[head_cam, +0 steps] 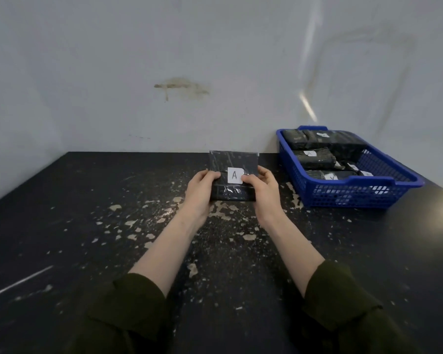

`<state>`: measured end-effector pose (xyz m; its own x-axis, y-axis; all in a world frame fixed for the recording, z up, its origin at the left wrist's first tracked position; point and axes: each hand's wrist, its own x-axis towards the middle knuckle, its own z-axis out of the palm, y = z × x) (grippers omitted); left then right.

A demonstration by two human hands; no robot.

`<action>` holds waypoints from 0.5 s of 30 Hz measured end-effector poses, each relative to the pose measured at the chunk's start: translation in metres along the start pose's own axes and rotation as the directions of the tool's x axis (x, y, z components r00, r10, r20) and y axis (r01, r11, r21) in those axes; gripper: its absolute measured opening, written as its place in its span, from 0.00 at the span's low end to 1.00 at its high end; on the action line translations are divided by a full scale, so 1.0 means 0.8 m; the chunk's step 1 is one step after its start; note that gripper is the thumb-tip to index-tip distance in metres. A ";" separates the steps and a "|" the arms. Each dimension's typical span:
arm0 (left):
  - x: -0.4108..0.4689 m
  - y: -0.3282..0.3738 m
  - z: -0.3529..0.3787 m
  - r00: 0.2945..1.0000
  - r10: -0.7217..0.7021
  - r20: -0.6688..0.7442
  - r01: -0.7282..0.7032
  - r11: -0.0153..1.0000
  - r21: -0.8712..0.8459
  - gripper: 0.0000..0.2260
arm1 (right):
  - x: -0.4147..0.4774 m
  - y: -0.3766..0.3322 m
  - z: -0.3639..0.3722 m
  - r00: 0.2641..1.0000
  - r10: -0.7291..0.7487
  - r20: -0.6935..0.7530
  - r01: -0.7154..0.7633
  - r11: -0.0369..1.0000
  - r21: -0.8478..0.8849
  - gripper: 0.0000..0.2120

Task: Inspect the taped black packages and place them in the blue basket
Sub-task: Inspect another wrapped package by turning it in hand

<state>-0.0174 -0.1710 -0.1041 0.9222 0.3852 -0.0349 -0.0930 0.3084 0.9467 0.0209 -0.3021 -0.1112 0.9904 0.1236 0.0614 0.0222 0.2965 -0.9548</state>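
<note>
A black taped package (232,160) with a white label marked "A" is held up in front of me, tilted toward my view above the table. My left hand (199,190) grips its left edge with the thumb on the front. My right hand (262,189) grips its right edge, thumb resting just below the label. The blue basket (353,194) stands to the right against the wall and holds several black packages (313,157), some with white labels showing.
The black table (87,226) is worn, with pale chipped patches near its middle. A white wall runs along the back and the left side. My dark green sleeves fill the lower part of the view.
</note>
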 end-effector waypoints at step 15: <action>-0.017 -0.032 -0.010 0.986 0.160 0.047 -0.167 0.948 0.270 0.05 | -0.022 0.020 -0.007 0.998 -0.041 0.040 0.044 0.995 -0.086 0.10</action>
<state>-0.0303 -0.1772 -0.1307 0.9123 0.3878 0.1320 -0.1403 -0.0069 0.9901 0.0047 -0.3044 -0.1293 0.9825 0.1487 0.1120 0.0777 0.2192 -0.9726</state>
